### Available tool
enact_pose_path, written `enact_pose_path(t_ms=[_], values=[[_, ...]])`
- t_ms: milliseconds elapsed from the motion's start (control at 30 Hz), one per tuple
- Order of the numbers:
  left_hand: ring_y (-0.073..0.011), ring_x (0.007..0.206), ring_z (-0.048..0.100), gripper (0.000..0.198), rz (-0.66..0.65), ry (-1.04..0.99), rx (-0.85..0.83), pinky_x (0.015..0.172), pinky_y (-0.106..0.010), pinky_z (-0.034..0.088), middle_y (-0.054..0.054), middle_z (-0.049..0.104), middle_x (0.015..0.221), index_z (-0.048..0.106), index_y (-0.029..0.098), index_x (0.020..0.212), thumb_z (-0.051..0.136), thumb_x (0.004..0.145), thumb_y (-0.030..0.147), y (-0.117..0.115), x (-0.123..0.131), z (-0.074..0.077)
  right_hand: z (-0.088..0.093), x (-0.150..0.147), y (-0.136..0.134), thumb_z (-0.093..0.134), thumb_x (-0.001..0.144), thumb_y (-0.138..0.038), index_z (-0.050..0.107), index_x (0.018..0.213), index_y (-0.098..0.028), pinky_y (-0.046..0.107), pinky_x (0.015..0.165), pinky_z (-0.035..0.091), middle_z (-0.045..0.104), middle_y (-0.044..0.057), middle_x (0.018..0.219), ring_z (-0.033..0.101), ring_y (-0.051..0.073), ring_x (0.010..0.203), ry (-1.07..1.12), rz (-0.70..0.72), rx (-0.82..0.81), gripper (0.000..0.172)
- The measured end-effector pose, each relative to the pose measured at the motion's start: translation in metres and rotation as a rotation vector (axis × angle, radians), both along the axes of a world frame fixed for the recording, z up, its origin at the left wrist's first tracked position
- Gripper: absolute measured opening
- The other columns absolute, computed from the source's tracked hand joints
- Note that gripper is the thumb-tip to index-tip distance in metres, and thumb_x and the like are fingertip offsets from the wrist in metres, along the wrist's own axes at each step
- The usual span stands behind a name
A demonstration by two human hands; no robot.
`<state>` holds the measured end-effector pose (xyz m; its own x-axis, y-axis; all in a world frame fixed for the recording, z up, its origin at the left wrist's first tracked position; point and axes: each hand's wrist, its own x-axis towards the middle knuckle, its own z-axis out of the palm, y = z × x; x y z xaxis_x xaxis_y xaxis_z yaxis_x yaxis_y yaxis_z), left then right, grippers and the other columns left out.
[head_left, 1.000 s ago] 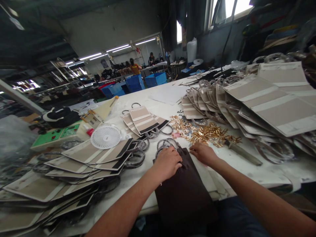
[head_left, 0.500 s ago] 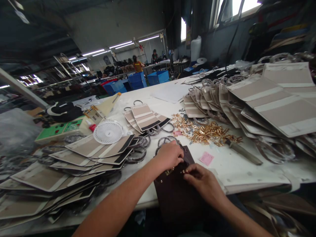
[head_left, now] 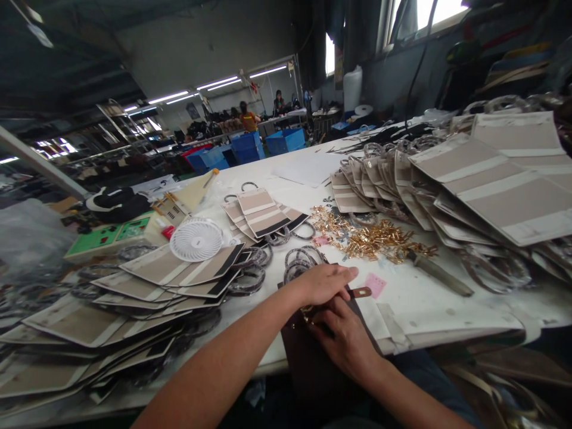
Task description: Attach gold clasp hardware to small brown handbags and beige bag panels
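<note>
A dark brown bag panel (head_left: pixel 308 363) lies over the table's front edge, its lower part hanging towards me. My left hand (head_left: pixel 324 285) presses down across its upper part, fingers bent over a brown strap (head_left: pixel 361 292) whose end, with a metal piece, pokes out on the right. Just below, my right hand (head_left: pixel 344 333) is closed, its fingertips pinched at a small gold metal fitting (head_left: pixel 307 313) on the panel. The fingertips are partly hidden. Plastic-wrapped handles (head_left: pixel 301 262) stand at the panel's far side.
A heap of gold metal pieces (head_left: pixel 379 239) lies beyond my hands, near a knife-like tool (head_left: pixel 442 275) and a pink paper slip (head_left: pixel 374 286). Stacked beige bag panels (head_left: pixel 147 289) fill the left, with a white fan (head_left: pixel 196 239) on top. More panels (head_left: pixel 509 173) are piled right.
My right hand has moved left with the small gold piece, to beneath my left hand. My left hand has shifted right and flattened; the strap end now shows beside it.
</note>
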<state>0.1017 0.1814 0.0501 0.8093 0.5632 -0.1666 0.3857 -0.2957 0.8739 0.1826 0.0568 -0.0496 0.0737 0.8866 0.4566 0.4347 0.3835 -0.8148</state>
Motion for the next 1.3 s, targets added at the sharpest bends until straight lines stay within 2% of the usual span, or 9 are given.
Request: enact_pose_path(t_ms=[67, 167, 267, 367, 467, 633, 967, 1167, 1300], values=[[-0.0215, 0.084, 0.074, 0.052, 0.098, -0.015, -0.062, 0.076, -0.029, 0.055, -0.007, 0.081, 0.094, 0.076, 0.019, 0.099, 0.046, 0.1, 0.062, 0.0, -0.013, -0.003, 0.001, 0.008, 0.009, 0.066, 0.095, -0.028, 0.071, 0.09, -0.027, 0.041, 0.092, 0.057, 0.072, 0.008, 0.106, 0.068, 0.03, 0.104, 0.065, -0.073, 0.021, 0.007], [-0.0222, 0.099, 0.072, 0.035, 0.243, 0.026, 0.178, 0.09, -0.032, 0.053, -0.005, 0.078, 0.108, 0.073, 0.021, 0.107, 0.054, 0.098, 0.049, -0.006, -0.036, -0.014, -0.002, 0.034, 0.02, 0.066, 0.096, -0.038, 0.068, 0.09, -0.024, 0.037, 0.079, 0.057, 0.072, 0.005, 0.091, 0.069, 0.025, 0.086, 0.163, -0.187, -0.121, 0.015], [-0.0268, 0.1, 0.07, 0.033, 0.209, 0.255, 0.453, 0.091, -0.037, 0.052, -0.006, 0.076, 0.107, 0.072, 0.022, 0.108, 0.072, 0.085, 0.046, -0.018, -0.051, -0.027, -0.006, 0.06, 0.021, 0.071, 0.09, -0.048, 0.071, 0.101, -0.023, 0.034, 0.071, 0.057, 0.074, 0.004, 0.089, 0.071, 0.024, 0.078, 0.285, -0.226, -0.3, 0.027], [-0.0319, 0.103, 0.069, 0.048, 0.161, 0.393, 0.576, 0.09, -0.041, 0.053, -0.008, 0.074, 0.108, 0.068, 0.021, 0.114, 0.083, 0.075, 0.046, -0.027, -0.051, -0.039, -0.008, 0.073, 0.015, 0.071, 0.089, -0.047, 0.076, 0.108, -0.025, 0.036, 0.08, 0.058, 0.078, 0.005, 0.099, 0.074, 0.025, 0.089, 0.194, -0.185, -0.309, 0.029], [-0.0312, 0.097, 0.071, 0.048, 0.169, 0.414, 0.569, 0.087, -0.04, 0.054, -0.006, 0.074, 0.101, 0.063, 0.021, 0.114, 0.084, 0.075, 0.039, -0.028, -0.043, -0.044, -0.006, 0.075, 0.009, 0.067, 0.092, -0.04, 0.079, 0.102, -0.029, 0.037, 0.085, 0.057, 0.08, 0.002, 0.1, 0.074, 0.025, 0.093, -0.017, -0.172, -0.254, 0.019], [-0.0279, 0.093, 0.072, 0.049, 0.172, 0.403, 0.542, 0.083, -0.036, 0.052, -0.003, 0.074, 0.097, 0.058, 0.023, 0.116, 0.084, 0.076, 0.035, -0.025, -0.038, -0.045, 0.0, 0.073, 0.005, 0.065, 0.094, -0.035, 0.078, 0.099, -0.029, 0.033, 0.074, 0.057, 0.081, -0.001, 0.095, 0.075, 0.023, 0.082, -0.193, -0.197, -0.245, 0.015], [-0.0254, 0.083, 0.071, 0.039, 0.161, 0.399, 0.484, 0.07, -0.032, 0.046, 0.0, 0.073, 0.088, 0.06, 0.026, 0.106, 0.081, 0.076, 0.036, -0.029, -0.034, -0.039, -0.004, 0.069, -0.001, 0.064, 0.097, -0.033, 0.076, 0.097, -0.026, 0.033, 0.073, 0.055, 0.078, 0.001, 0.091, 0.074, 0.022, 0.08, -0.217, -0.206, -0.199, 0.014], [-0.0229, 0.081, 0.069, 0.03, 0.198, 0.371, 0.504, 0.069, -0.031, 0.042, 0.003, 0.073, 0.088, 0.061, 0.027, 0.097, 0.08, 0.076, 0.036, -0.029, -0.033, -0.041, -0.002, 0.071, -0.005, 0.063, 0.099, -0.032, 0.075, 0.117, -0.025, 0.032, 0.08, 0.058, 0.08, 0.003, 0.103, 0.075, 0.022, 0.09, -0.151, -0.202, -0.137, 0.023], [-0.0204, 0.077, 0.067, 0.026, 0.224, 0.327, 0.524, 0.066, -0.03, 0.038, 0.004, 0.071, 0.084, 0.059, 0.026, 0.09, 0.08, 0.076, 0.031, -0.029, -0.033, -0.042, -0.006, 0.072, -0.003, 0.061, 0.101, -0.031, 0.077, 0.115, -0.026, 0.033, 0.083, 0.059, 0.08, 0.004, 0.105, 0.076, 0.023, 0.092, -0.164, -0.184, -0.118, 0.022]])
